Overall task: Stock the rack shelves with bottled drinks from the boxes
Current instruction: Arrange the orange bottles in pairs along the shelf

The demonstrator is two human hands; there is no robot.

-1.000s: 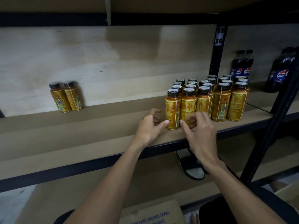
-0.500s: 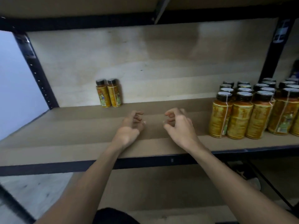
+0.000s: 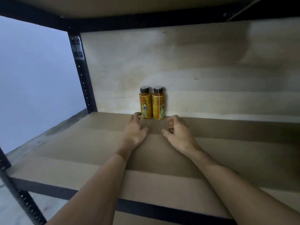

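Left hand (image 3: 134,132) beside bottles (image 3: 145,103) (two, upright)

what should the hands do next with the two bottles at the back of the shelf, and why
Probably reach the last bit and grip one bottle each: left hand on the left bottle, right hand on the right bottle. Both hands are empty, fingers loosely curled, just short of the upright pair standing side by side against the back panel.

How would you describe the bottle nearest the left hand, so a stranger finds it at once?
Find the brown shelf, then its back wall. Two amber, black-capped bottles stand there side by side. It is the left bottle, the one next to the left hand.
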